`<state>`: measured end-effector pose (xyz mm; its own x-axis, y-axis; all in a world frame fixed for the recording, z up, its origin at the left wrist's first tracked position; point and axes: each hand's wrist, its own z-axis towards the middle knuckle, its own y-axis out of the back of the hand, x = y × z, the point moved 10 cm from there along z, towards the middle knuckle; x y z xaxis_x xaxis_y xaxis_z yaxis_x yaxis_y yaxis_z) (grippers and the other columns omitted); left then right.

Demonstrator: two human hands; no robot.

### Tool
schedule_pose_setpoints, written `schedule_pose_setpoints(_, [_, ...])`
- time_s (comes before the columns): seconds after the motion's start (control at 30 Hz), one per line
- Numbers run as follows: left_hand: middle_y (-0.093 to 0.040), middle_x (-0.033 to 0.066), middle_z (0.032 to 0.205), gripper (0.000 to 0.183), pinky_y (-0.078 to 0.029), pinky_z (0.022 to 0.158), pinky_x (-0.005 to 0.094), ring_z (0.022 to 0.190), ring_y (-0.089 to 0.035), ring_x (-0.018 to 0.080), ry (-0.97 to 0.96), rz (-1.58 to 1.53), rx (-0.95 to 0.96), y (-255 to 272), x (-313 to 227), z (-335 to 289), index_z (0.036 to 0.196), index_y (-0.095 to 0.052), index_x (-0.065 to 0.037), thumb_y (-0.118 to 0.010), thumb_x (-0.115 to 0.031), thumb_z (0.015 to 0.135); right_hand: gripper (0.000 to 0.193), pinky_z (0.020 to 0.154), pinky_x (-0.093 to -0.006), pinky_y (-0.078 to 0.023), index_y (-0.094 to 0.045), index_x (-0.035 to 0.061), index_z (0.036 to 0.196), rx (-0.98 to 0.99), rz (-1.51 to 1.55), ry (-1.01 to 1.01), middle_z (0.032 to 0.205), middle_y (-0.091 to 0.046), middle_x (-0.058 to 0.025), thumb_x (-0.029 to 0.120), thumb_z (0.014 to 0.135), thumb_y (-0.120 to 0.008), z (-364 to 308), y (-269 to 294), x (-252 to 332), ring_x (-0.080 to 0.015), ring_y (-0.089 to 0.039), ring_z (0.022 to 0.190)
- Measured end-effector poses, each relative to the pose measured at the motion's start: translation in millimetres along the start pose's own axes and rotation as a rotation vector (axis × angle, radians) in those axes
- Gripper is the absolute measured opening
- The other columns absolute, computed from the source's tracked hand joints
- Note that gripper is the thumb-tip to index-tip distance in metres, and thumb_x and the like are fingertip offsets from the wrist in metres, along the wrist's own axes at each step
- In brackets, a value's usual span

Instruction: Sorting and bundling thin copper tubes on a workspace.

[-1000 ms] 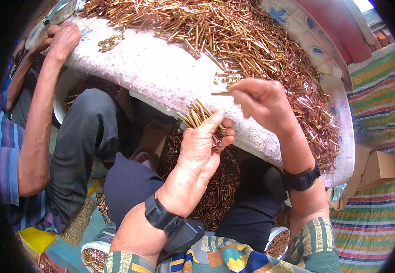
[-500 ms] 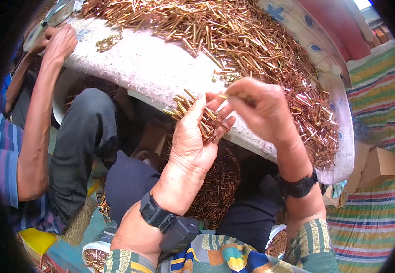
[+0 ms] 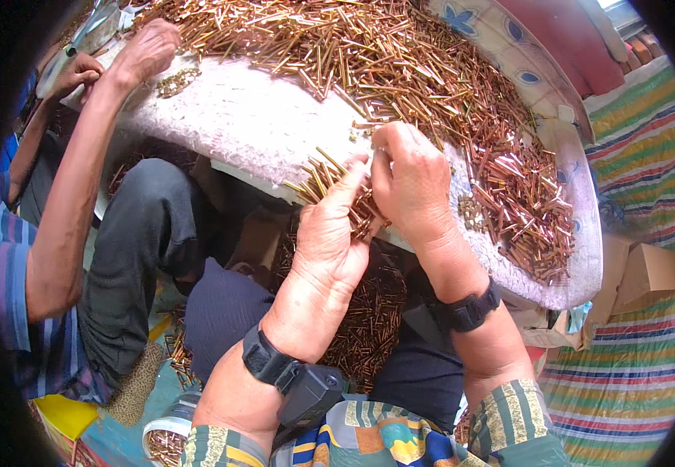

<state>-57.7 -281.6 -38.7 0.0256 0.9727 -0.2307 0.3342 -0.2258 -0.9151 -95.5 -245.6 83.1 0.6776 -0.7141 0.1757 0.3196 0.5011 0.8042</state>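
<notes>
My left hand [image 3: 328, 222] is closed around a bundle of thin copper-coloured metal tubes [image 3: 323, 173], whose ends stick out past the thumb at the table's near edge. Right up against that bundle is my right hand [image 3: 415, 175], its fingers curled in a pinch. Whatever lies between those fingertips is hidden from view. Beyond both hands, a large heap of the same tubes [image 3: 399, 66] covers the far and right parts of the pale table [image 3: 252, 128]. Small brass-coloured pieces [image 3: 473, 212] lie in a cluster beside my right wrist.
At the left, a co-worker's hand [image 3: 148, 50] reaches over the table near another cluster of small pieces [image 3: 176, 82]. Below the table edge, more tubes [image 3: 364, 323] fill the space between my knees. A white bucket [image 3: 168, 426] stands lower left; a cardboard box [image 3: 647, 276] sits right.
My right hand has moved left against the bundle, uncovering the small pieces on the right. My left hand stays nearly in place. The co-worker's nearer hand has moved right and away toward the heap.
</notes>
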Motion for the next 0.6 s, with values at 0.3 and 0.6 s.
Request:
schedule_pose_setpoints(0.3, [-0.062, 0.0118, 0.091, 0.016, -0.046, 0.082, 0.0328, 0.089, -0.059, 0.0226, -0.073, -0.027, 0.18, -26, -9, -1, 0.096, -0.055, -0.003, -0.048, -0.016, 0.088, 0.04, 0.079, -0.0285, -0.041, -0.048, 0.0012, 0.107, -0.33, 1.266, -0.456, 0.098, -0.054, -0.0094, 0.037, 0.091, -0.039, -35, 5, -19, -0.0173, -0.053, 0.089])
schedule_pose_setpoints(0.6, [-0.06, 0.0091, 0.093, 0.018, -0.049, 0.076, 0.0281, 0.084, -0.059, 0.0169, 0.019, 0.175, 0.023, -5, 22, -21, 0.099, -0.056, -0.002, -0.049, -0.004, 0.083, 0.039, 0.08, -0.0236, -0.04, -0.044, 0.0039, 0.119, -0.249, 1.032, -0.469, 0.112, -0.051, -0.0076, 0.032, 0.092, -0.042, -39, 13, -22, -0.0109, -0.044, 0.102])
